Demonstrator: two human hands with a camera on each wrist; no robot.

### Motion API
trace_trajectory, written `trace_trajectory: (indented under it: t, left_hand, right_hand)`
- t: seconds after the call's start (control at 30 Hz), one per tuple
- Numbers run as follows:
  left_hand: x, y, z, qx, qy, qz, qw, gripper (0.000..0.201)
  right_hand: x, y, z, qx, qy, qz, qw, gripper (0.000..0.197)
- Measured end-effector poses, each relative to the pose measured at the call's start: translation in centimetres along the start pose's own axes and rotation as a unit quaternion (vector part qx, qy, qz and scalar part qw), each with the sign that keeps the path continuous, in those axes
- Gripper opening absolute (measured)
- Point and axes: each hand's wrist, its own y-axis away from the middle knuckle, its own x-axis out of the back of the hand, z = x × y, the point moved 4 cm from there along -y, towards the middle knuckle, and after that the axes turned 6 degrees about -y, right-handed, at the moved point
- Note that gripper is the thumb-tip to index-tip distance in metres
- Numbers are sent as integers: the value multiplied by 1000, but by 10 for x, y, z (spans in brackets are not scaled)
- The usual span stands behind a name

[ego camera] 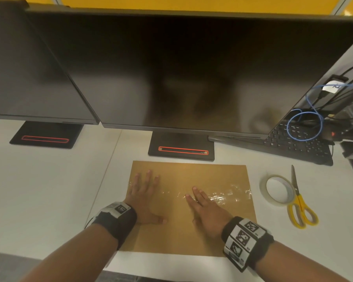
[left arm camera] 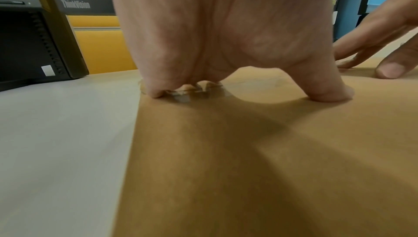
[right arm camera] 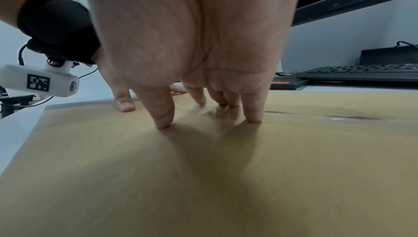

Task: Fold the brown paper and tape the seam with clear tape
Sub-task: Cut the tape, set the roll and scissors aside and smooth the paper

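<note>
The folded brown paper [ego camera: 183,226] lies flat on the white desk in front of the monitor stand. A shiny strip of clear tape [ego camera: 218,195] runs across its middle along the seam. My left hand [ego camera: 145,192] lies flat with spread fingers on the tape's left end [left arm camera: 181,96], thumb on the paper. My right hand [ego camera: 204,204] presses flat on the tape near the middle, its fingers [right arm camera: 253,115] straight on the strip. The tape to the right looks wrinkled [right arm camera: 339,118]. Neither hand grips anything.
A roll of clear tape [ego camera: 277,190] and yellow-handled scissors [ego camera: 300,204] lie right of the paper. Two dark monitors [ego camera: 171,74] stand behind on black bases [ego camera: 181,147]. A black keyboard [ego camera: 293,143] with a blue cable sits at the back right.
</note>
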Motion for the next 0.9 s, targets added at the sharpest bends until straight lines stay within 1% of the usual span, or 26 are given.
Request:
trace_trajectory:
  t: [0.2, 0.27, 0.3, 0.37, 0.4, 0.43, 0.47, 0.5, 0.57, 0.63, 0.7, 0.83, 0.9]
  left_hand:
    - [1, 1, -1, 18, -16, 2, 1000, 135]
    - [5, 2, 4, 19, -26, 15, 999, 129]
    - [7, 3, 11, 7, -28, 28, 999, 122]
    - [13, 3, 30, -36, -27, 55, 997, 99]
    - [14, 3, 41, -56, -32, 65, 996, 87]
    - [13, 2, 50, -69, -44, 71, 994, 77]
    - [11, 0, 56, -75, -57, 72, 993, 71]
    - [8, -3, 59, -78, -68, 68, 992, 67]
    - [3, -9, 61, -83, -86, 53, 991, 66]
    - [1, -12, 58, -88, -92, 45, 991, 67]
    - [2, -13, 55, -94, -86, 41, 991, 67]
    - [7, -15, 52, -101, -79, 43, 991, 66]
    - [9, -15, 52, -104, -73, 50, 991, 67]
  right_hand:
    - [-1, -1, 3, 2, -18, 14, 1000, 77]
    - [1, 0, 4, 1, -30, 31, 999, 75]
    - [3, 1, 4, 1, -36, 58, 998, 72]
    - [13, 3, 2, 9, -25, 148, 989, 61]
    - [17, 3, 2, 10, -10, 180, 983, 57]
    - [19, 2, 3, 4, 5, 194, 981, 55]
    - [20, 1, 6, -7, 19, 187, 982, 55]
    - [19, -2, 10, -21, 28, 166, 985, 56]
    - [17, -5, 21, -47, 31, 111, 992, 57]
    - [18, -5, 30, -52, 23, 86, 995, 57]
    - [19, -3, 39, -59, 12, 89, 994, 58]
    - [19, 5, 53, -97, -13, 123, 988, 64]
    - [17, 7, 53, -101, -27, 137, 985, 66]
